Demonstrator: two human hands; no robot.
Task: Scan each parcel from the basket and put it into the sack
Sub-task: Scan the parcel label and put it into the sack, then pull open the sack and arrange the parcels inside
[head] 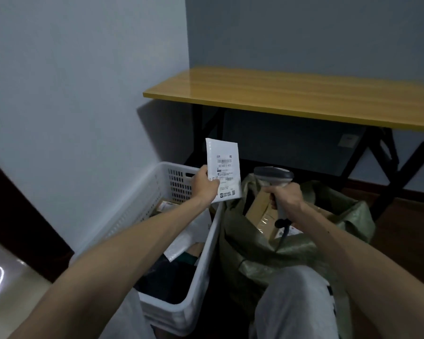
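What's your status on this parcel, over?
Left hand holds white parcel upright, label showing. Right hand grips scanner beside it. Sack open below, nothing blocking.

Dim, cool grey throughout. Glares softly off the table (291, 99) top; throws a hard shadow from its left corner onto the wall (83, 94), blackens the space beneath. Smears a bright curled streak across the floor (22, 270) at lower left. Softens the parcel (224, 167) print and scanner (273, 176) head; stretches everything along the bottom edge.
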